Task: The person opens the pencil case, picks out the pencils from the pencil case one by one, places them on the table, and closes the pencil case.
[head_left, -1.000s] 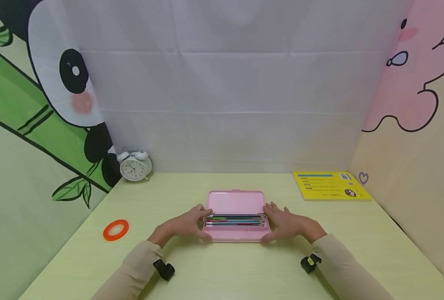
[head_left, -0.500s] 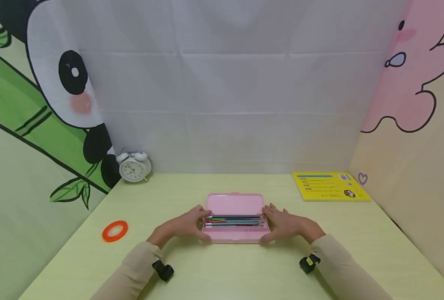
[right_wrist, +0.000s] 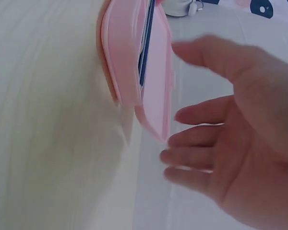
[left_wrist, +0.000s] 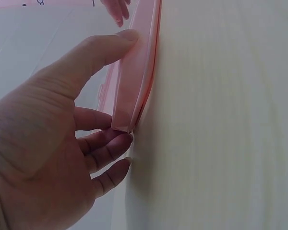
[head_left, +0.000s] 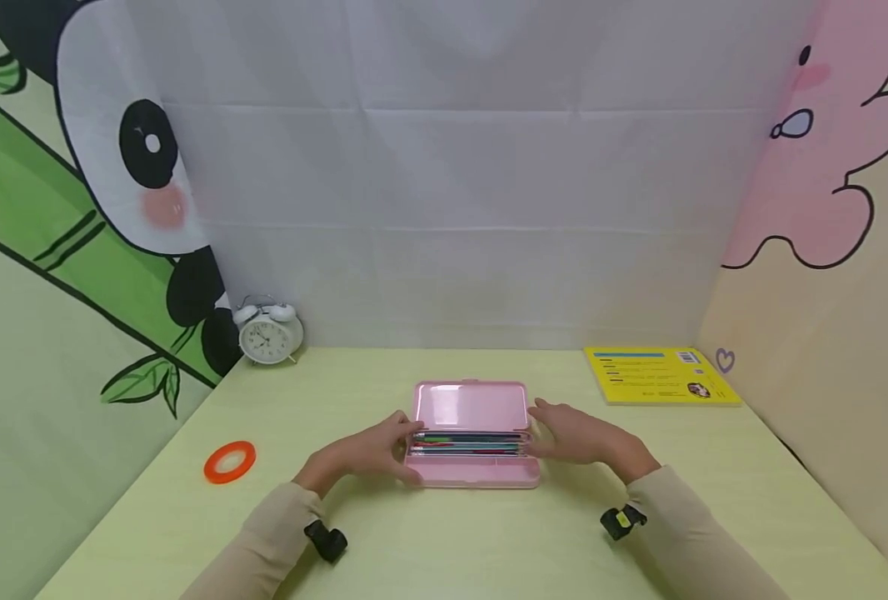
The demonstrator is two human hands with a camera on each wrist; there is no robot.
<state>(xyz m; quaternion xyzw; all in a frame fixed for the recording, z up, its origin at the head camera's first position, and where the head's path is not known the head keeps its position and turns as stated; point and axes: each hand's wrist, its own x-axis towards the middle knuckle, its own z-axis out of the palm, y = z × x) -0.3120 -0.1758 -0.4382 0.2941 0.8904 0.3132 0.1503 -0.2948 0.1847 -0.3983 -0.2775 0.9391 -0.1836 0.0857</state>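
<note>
A pink pencil case [head_left: 481,475] lies on the table with its lid [head_left: 470,407] raised at the back. Several pencils [head_left: 466,444] are lined up lengthwise inside. My left hand [head_left: 375,448] grips the case's left end; the left wrist view shows the thumb on its front wall and fingertips at the corner [left_wrist: 122,128]. Beside the right end hovers my right hand [head_left: 579,435], fingers loosely extended. In the right wrist view, its fingers [right_wrist: 192,158] are apart from the case [right_wrist: 122,52] and hold nothing.
An orange tape ring [head_left: 230,462] lies to the left on the table. A white alarm clock [head_left: 267,333] stands at the back left. At the back right lies a yellow book [head_left: 661,375]. A white cloth [head_left: 466,250] hangs behind the table.
My right hand has let go of the case's right end and lifted a little away from it. The left hand keeps its hold. The lid's tilt has changed slightly.
</note>
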